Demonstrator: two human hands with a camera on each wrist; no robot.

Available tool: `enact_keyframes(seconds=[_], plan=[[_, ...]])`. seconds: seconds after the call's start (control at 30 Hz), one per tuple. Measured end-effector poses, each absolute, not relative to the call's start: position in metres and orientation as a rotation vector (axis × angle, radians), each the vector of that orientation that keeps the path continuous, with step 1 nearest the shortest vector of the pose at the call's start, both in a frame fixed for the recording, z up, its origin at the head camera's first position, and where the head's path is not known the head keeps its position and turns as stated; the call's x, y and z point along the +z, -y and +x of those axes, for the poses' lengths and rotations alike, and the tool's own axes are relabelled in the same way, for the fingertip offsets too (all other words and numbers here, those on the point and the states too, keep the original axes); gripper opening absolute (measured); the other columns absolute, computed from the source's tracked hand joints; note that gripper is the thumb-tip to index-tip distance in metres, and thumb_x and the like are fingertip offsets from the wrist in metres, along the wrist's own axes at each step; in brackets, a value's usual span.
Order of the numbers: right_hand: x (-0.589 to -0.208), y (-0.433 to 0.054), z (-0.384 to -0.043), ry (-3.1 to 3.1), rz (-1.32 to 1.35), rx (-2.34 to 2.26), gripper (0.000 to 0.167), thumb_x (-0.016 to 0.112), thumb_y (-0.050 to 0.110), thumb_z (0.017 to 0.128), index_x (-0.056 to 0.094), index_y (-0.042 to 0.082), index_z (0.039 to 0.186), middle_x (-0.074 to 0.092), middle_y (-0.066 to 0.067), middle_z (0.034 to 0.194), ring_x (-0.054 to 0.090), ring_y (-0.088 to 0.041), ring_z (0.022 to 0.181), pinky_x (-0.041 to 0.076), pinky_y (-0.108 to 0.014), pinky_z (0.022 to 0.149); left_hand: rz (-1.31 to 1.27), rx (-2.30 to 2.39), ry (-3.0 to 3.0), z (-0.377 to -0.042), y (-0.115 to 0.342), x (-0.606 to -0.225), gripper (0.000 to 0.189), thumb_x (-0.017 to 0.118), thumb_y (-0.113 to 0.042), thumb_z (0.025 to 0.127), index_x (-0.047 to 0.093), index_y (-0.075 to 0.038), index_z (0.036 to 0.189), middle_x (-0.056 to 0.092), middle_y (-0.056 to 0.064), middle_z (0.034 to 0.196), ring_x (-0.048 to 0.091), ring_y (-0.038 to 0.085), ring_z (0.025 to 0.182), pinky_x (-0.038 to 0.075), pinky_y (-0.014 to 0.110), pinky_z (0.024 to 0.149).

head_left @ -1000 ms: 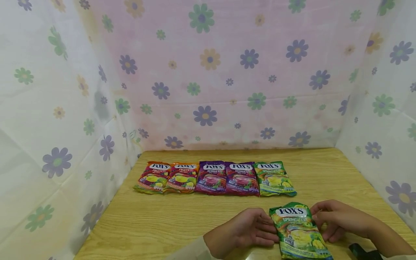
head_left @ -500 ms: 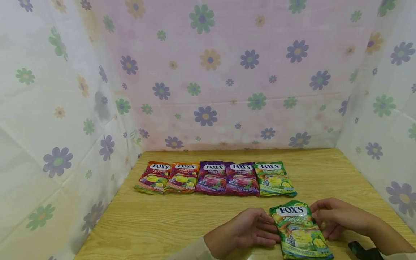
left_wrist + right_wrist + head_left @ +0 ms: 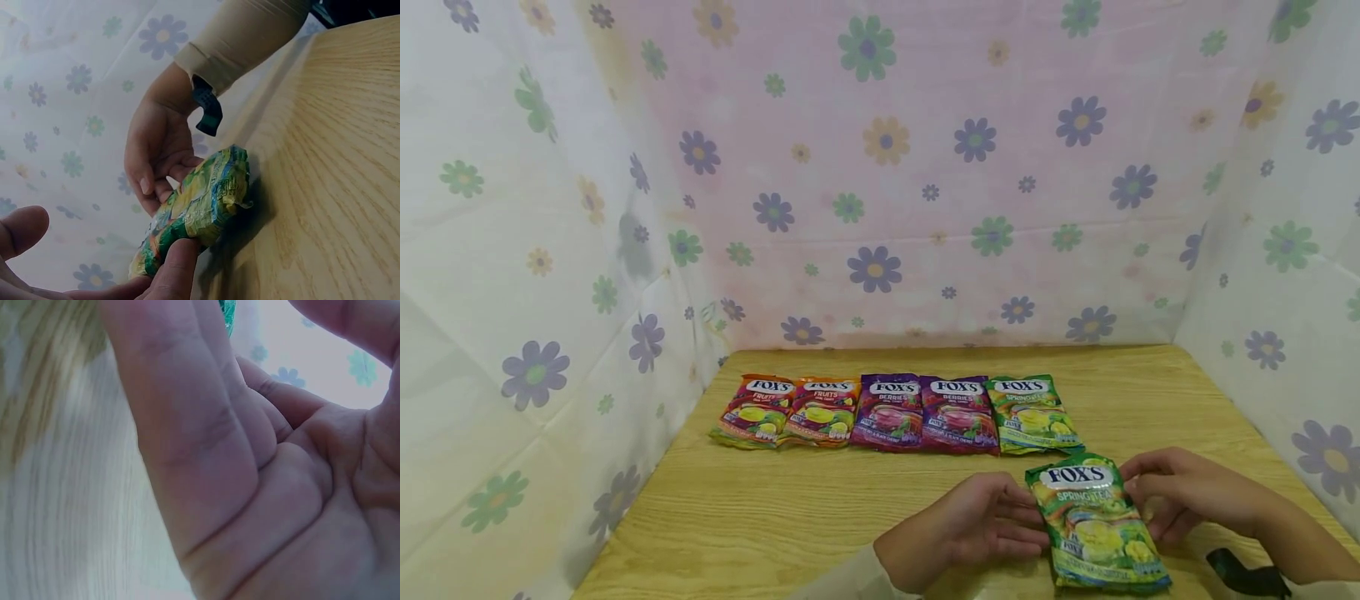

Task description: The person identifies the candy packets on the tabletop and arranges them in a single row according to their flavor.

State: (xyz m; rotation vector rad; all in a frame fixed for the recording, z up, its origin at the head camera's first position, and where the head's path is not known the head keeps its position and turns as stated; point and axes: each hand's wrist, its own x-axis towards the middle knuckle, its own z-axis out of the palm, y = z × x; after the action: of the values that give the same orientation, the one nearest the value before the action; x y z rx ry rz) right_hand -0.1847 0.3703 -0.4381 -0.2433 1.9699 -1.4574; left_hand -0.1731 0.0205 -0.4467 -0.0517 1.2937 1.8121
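A green Fox's Spring Tea candy bag (image 3: 1093,525) is at the front right of the table, front facing up and tilted, with a shadow beneath it in the left wrist view. My left hand (image 3: 973,525) touches its left edge with fairly straight fingers, and the thumb stands apart in the left wrist view. At the upper right edge, my right hand (image 3: 1195,496) holds the bag between thumb and index finger. The right wrist view shows mostly palm and fingers, with only a sliver of green wrapper (image 3: 229,314).
Behind stands a row of candy bags: two orange-red Fruits bags (image 3: 752,411), two purple Berries bags (image 3: 887,412) and one Spring Tea bag (image 3: 1036,414). They lie on a wooden table (image 3: 775,517). Flowered cloth (image 3: 925,167) encloses the back and sides. A dark strap (image 3: 1243,575) hangs at the right wrist.
The nearer Spring Tea bag has shifted slightly away from me, toward the row, with both hands moving along. The bags in the row have not moved.
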Motion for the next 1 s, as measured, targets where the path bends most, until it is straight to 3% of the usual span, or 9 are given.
enact_keyframes(seconds=[0.47,0.77,1.0], plan=[[-0.429,-0.374,-0.188,-2.025,-0.246,-1.464,0.059,0.044,0.025,0.111,0.032,-0.02,0.147,0.068,-0.014,0.113,0.074,-0.035,0.086,0.063,-0.054,0.075,-0.006,1.866,-1.33,-0.181,-0.028,-0.438,0.038,0.06,-0.024,0.092,0.067,0.001,0.12,0.069,0.016,0.118,0.072,0.031,0.103,0.055,0.048,0.104],[-0.423,-0.376,-0.194,-2.081,-0.249,-1.442,0.064,0.044,0.027,0.111,0.028,-0.021,0.15,0.069,-0.013,0.115,0.074,-0.036,0.086,0.063,-0.054,0.075,0.013,1.901,-1.313,-0.188,-0.032,-0.433,0.018,0.06,-0.022,0.094,0.066,-0.009,0.104,0.066,0.017,0.12,0.07,0.037,0.109,0.053,0.052,0.106],[-0.42,-0.379,-0.199,-2.125,-0.247,-1.437,0.066,0.046,0.029,0.111,0.028,-0.02,0.151,0.068,-0.012,0.116,0.074,-0.037,0.086,0.063,-0.054,0.076,0.026,1.909,-1.309,-0.194,-0.035,-0.43,0.027,0.06,-0.022,0.094,0.064,-0.004,0.115,0.065,0.018,0.124,0.067,0.04,0.118,0.05,0.053,0.11]])
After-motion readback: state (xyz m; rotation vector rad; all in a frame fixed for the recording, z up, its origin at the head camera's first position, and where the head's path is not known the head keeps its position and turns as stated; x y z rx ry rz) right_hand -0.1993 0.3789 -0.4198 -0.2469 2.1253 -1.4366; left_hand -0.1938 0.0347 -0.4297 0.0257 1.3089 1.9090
